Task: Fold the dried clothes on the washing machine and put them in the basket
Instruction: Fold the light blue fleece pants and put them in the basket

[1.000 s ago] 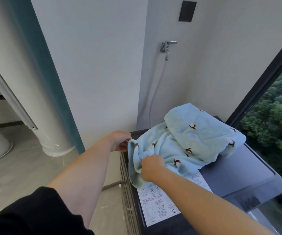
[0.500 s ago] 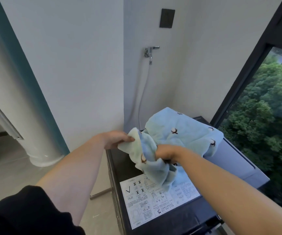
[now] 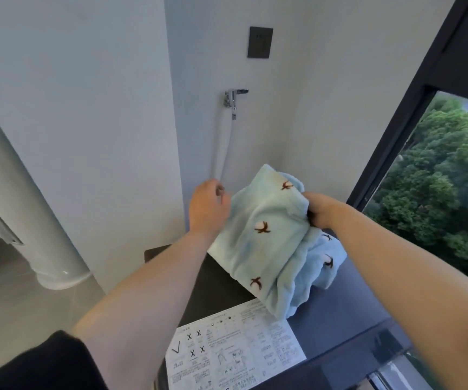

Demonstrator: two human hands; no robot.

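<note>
Blue garment [image 3: 266,237] on washing machine [image 3: 221,282]

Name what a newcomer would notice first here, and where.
The pale blue cloth with brown sprigs, gripped at centre between the left hand and the right hand above the dark washing machine, stands out first. Then come the white instruction sticker on the machine's near top and the green trees outside the window at right.
</note>
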